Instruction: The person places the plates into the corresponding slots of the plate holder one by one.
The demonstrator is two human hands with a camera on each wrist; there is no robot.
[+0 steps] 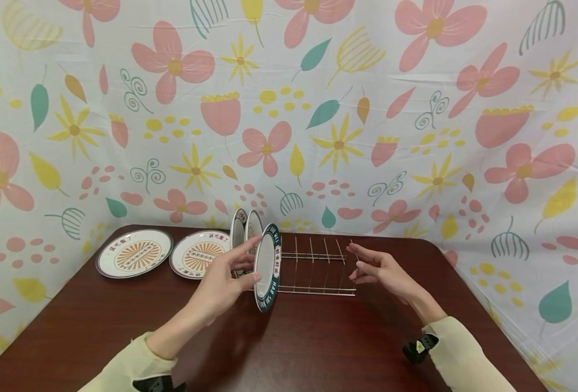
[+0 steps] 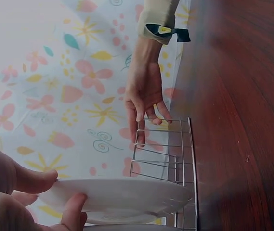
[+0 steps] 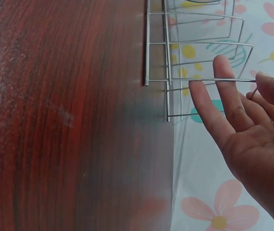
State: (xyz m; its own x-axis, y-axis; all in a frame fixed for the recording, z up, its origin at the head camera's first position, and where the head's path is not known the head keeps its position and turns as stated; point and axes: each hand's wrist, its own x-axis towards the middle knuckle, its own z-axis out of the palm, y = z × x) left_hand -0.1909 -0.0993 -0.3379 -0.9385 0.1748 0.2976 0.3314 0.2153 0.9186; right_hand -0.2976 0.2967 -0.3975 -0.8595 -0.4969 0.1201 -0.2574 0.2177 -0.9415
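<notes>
My left hand (image 1: 222,280) pinches a white plate with a teal lettered rim (image 1: 275,267), thumb on one face and fingers at the other. The plate stands upright and slightly tilted at a wire dish rack (image 1: 313,291); in the left wrist view the white plate (image 2: 122,192) is close to the rack's wires. Whether its lower edge rests in a slot cannot be told. Behind it, two plates (image 1: 238,228) stand upright in the rack's left part. My right hand (image 3: 257,139) holds the rack's end wire, thumb at the top corner and fingers along the wire.
Two white plates with orange sunburst patterns, a left one (image 1: 134,254) and a right one (image 1: 198,255), lie flat on the dark red-brown wooden table (image 1: 318,348). A floral cloth (image 1: 289,109) hangs behind and beside the table.
</notes>
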